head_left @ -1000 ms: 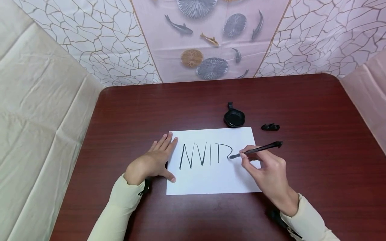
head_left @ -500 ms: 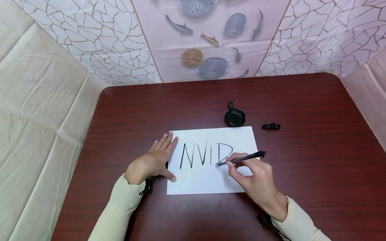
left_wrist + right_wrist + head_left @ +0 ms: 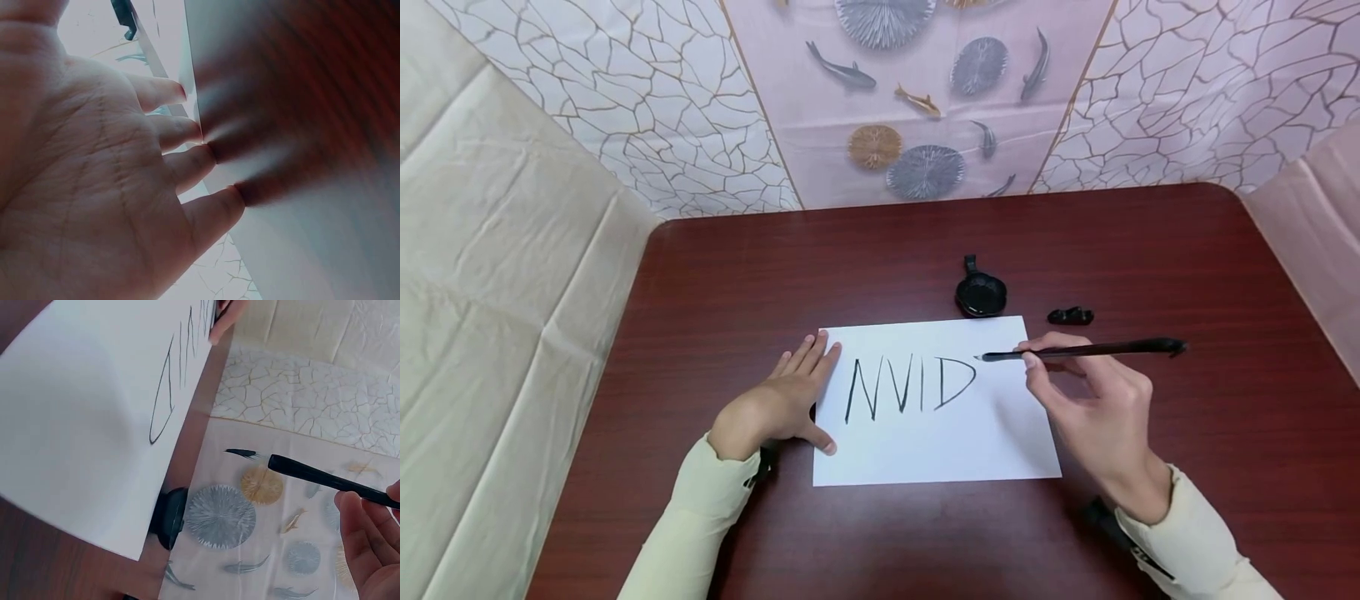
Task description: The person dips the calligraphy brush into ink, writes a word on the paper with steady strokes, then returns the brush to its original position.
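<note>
A white sheet of paper (image 3: 925, 454) lies on the dark wooden table, with the letters "NVID" (image 3: 912, 385) in thin black strokes across it. My left hand (image 3: 778, 404) rests spread at the sheet's left edge, fingertips on the paper; the left wrist view shows its straight fingers (image 3: 215, 215) from the palm side. Between thumb and fingertips my right hand (image 3: 1093, 400) pinches a black writing brush (image 3: 1105, 348), held almost level. Its dark pointed bristles (image 3: 240, 452) stand off the paper in the right wrist view, just right of the D's top in the head view.
Just behind the sheet's top edge sits a small black pan-shaped dish (image 3: 981, 294) with a short handle. A small black bumpy rest (image 3: 1071, 316) lies to its right. Patterned cloth (image 3: 925, 100) hangs behind the table (image 3: 760, 275), and plain cloth (image 3: 512, 292) hangs at the left.
The D's curve has been drawn down to its foot. My right hand has then lifted the brush and moved it up and right. My left hand has stayed in place.
</note>
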The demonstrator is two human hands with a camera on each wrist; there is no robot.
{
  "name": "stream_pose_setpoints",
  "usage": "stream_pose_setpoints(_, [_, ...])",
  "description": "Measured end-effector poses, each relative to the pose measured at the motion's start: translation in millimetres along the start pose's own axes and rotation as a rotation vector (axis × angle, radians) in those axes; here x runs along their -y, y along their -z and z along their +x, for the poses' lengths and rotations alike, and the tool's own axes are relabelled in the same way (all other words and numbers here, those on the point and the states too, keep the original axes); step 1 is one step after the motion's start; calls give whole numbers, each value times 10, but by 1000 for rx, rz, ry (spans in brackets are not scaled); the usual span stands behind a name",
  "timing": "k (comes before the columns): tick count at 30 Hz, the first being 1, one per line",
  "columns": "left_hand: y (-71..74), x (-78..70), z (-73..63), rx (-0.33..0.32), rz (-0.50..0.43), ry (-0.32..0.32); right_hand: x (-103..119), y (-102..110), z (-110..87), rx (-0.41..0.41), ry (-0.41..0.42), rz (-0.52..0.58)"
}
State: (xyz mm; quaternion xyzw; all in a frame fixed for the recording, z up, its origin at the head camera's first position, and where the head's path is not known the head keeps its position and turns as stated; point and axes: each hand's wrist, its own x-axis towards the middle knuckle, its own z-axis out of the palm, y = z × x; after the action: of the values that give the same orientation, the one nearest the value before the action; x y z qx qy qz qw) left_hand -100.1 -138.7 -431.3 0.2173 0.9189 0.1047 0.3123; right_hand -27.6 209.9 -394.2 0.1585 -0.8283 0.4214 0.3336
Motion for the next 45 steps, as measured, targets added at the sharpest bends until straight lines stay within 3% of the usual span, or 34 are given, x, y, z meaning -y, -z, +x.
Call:
stream_pose_setpoints(15, [-5,1,19,-1,-3,6,-220,25,-1,53,-14,-23])
stream_pose_setpoints(45, [-5,2,33,7,13,17,-294,41,24,100,-42,13])
